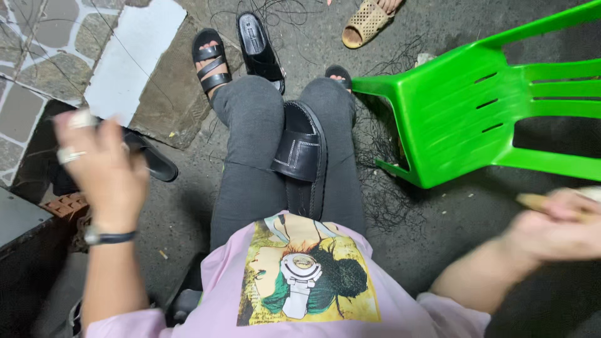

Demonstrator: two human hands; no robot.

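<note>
Two hands are up — the left hand (100,166) and the right hand (557,228), blurred. One black sandal (303,153) lies on the lap between them. Beyond it, one loose black sandal (258,47) sits on the ground, and another (150,159) just past the left hand. One green chair (476,106) stands above the right hand — one tan stick (535,201) in its grasp.

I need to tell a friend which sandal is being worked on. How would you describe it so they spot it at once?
Start at the bright green plastic chair lying on its side; just left of it are the person's grey-trousered legs. The black slide sandal lies between the thighs. Unlike the other sandals, it is off the ground and has pale stitching on its strap.
</note>
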